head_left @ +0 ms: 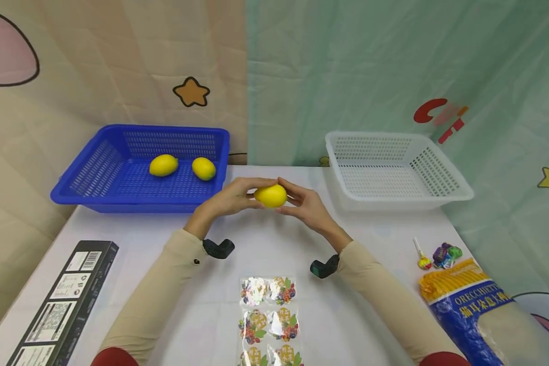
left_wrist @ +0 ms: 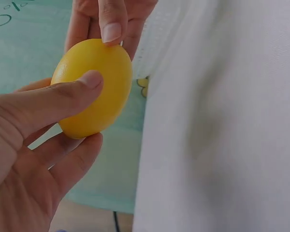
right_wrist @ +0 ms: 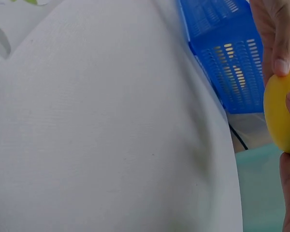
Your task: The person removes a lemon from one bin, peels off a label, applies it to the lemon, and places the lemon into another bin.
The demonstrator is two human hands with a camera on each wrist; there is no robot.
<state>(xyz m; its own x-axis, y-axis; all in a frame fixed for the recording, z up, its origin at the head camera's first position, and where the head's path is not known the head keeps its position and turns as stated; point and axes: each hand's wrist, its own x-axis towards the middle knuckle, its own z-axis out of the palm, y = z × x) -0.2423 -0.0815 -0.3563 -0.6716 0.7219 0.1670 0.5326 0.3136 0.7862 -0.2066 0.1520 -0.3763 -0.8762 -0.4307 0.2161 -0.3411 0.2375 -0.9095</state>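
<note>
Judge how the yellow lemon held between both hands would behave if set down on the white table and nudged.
The lemon looks smooth and oval, so it would probably roll or wobble. Its glossy skin may be slippery. Left hand and right hand pinch it without denting, suggesting firmness.

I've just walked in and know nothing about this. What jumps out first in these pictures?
A bright yellow lemon held between the left hand and the right hand, above the middle of the white table. Behind, a blue basket at the left holds two more lemons; a white basket sits at the right.
</note>
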